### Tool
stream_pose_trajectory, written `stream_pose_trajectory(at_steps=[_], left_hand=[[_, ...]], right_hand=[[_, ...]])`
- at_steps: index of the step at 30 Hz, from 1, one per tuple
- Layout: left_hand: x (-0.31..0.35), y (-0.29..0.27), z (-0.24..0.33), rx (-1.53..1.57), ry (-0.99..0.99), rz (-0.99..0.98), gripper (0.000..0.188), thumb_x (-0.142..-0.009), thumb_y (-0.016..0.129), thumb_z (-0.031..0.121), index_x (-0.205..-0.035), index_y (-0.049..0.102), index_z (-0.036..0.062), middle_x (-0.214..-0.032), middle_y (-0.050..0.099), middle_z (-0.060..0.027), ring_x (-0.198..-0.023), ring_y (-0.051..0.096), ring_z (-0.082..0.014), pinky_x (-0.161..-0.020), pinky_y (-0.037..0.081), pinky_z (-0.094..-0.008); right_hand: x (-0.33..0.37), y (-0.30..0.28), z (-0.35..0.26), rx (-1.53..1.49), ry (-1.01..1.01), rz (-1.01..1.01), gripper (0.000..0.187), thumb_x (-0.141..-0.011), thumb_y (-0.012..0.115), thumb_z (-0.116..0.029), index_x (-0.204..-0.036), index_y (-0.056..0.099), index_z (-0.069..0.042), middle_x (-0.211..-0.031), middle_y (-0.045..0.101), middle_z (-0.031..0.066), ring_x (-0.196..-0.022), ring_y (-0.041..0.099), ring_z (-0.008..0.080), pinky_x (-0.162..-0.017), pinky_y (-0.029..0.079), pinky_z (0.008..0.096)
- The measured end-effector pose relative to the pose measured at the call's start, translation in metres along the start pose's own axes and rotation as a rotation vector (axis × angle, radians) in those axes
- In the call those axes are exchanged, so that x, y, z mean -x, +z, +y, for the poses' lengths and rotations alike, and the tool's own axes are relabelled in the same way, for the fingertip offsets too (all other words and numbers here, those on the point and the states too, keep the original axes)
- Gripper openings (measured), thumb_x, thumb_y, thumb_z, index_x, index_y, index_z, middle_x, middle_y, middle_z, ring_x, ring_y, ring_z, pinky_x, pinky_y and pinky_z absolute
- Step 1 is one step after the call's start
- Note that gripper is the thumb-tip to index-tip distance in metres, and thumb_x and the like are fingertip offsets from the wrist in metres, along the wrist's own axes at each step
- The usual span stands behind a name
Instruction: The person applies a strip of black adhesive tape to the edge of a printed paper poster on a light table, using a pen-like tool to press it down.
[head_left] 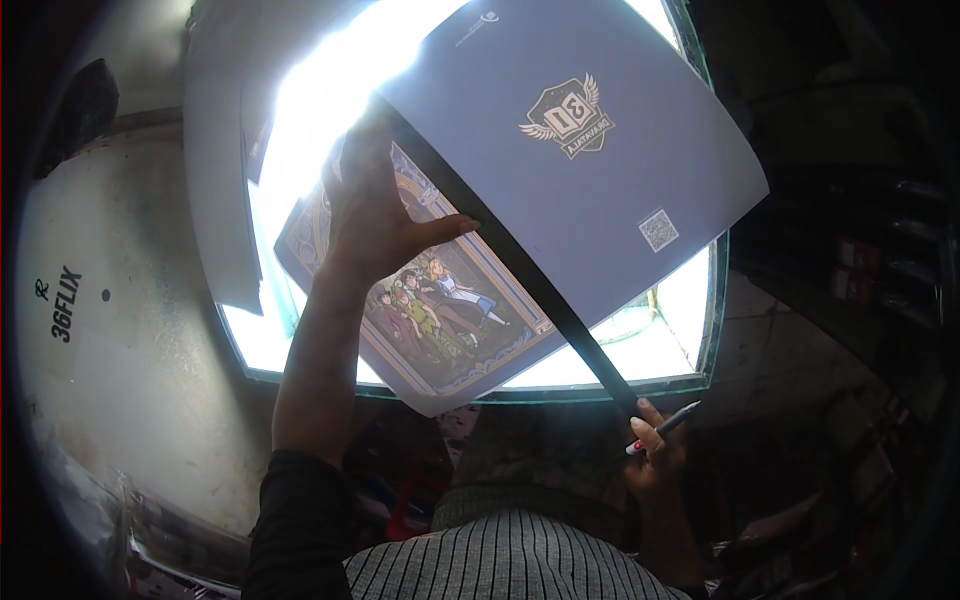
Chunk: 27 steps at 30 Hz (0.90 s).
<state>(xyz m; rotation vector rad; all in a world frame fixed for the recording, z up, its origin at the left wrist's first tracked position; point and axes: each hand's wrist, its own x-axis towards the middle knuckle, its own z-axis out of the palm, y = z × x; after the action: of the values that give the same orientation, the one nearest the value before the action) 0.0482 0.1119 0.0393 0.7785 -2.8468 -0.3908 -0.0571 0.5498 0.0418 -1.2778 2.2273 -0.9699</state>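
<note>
A long, thin, straight-edged black strip point(540, 290) lies slantwise over the printed paper on the glowing table, its flat, matt face running from the glare at the top down past the near edge. The left hand point(375, 205) is spread above the illustrated panel point(430, 320), thumb stuck out sideways with its tip at the strip; the other fingertips melt into the glare, so I can't tell just how they press. The right hand point(652, 460) has its fingers closed on a slim, dark, round-barrelled pen point(682, 414) with a pale, red-marked end, and they meet the strip's lower end too.

The illustrated panel shows costumed figures inside an ornate scrolled border, and its near corner curls a little over the rim. Across the strip spreads a smooth blue-grey panel point(540, 215), bearing a winged shield emblem point(568, 118) and a small square code point(659, 230); whether the two panels are one sheet I can't tell.

Under them is the light table point(655, 330), bright white with a greenish glass edge. To the left stands a scuffed, pale surface point(150, 400). Nearest the wearer's body, ribbed striped cloth point(510, 555) swells.
</note>
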Motion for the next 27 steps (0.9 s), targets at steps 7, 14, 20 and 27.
stream_pose_trajectory(at_steps=[7, 14, 20, 27], left_hand=[[0.006, 0.002, -0.007, -0.042, -0.078, -0.101, 0.131, -0.065, 0.077, 0.074, -0.157, 0.008, 0.0115, -0.162, 0.013, -0.0284, -0.151, 0.011, -0.0475, -0.117, 0.009, -0.0682], [0.003, 0.001, -0.006, 0.001, -0.090, -0.114, 0.133, -0.064, 0.079, 0.073, -0.158, 0.006, 0.0133, -0.162, 0.012, -0.0282, -0.151, 0.009, -0.0477, -0.117, 0.006, -0.0695], [0.004, 0.003, -0.008, 0.012, -0.042, -0.083, 0.133, -0.064, 0.079, 0.072, -0.158, 0.005, 0.0138, -0.162, 0.010, -0.0283, -0.151, 0.008, -0.0477, -0.116, 0.005, -0.0714], [-0.005, -0.010, 0.008, -0.009, -0.158, -0.206, 0.136, -0.063, 0.080, 0.073, -0.157, 0.007, 0.0070, -0.162, 0.009, -0.0293, -0.151, 0.006, -0.0488, -0.118, 0.009, -0.0679]], right_hand=[[-0.001, 0.003, -0.002, 0.009, 0.015, -0.008, 0.049, -0.077, 0.065, 0.008, -0.120, 0.059, -0.015, -0.123, 0.069, 0.0141, -0.099, 0.066, 0.0325, -0.083, 0.048, 0.0453], [-0.003, 0.000, -0.005, 0.030, 0.015, -0.028, 0.044, -0.079, 0.062, 0.012, -0.116, 0.060, -0.012, -0.120, 0.069, 0.0173, -0.104, 0.066, 0.0373, -0.089, 0.054, 0.0459], [0.000, 0.000, -0.005, 0.022, 0.031, -0.039, 0.047, -0.075, 0.063, 0.014, -0.115, 0.060, -0.012, -0.120, 0.069, 0.0171, -0.104, 0.066, 0.0377, -0.090, 0.053, 0.0466], [-0.002, 0.000, -0.002, 0.073, -0.009, -0.025, 0.046, -0.080, 0.071, 0.003, -0.120, 0.057, -0.015, -0.121, 0.070, 0.0144, -0.094, 0.065, 0.0299, -0.081, 0.047, 0.0446]])
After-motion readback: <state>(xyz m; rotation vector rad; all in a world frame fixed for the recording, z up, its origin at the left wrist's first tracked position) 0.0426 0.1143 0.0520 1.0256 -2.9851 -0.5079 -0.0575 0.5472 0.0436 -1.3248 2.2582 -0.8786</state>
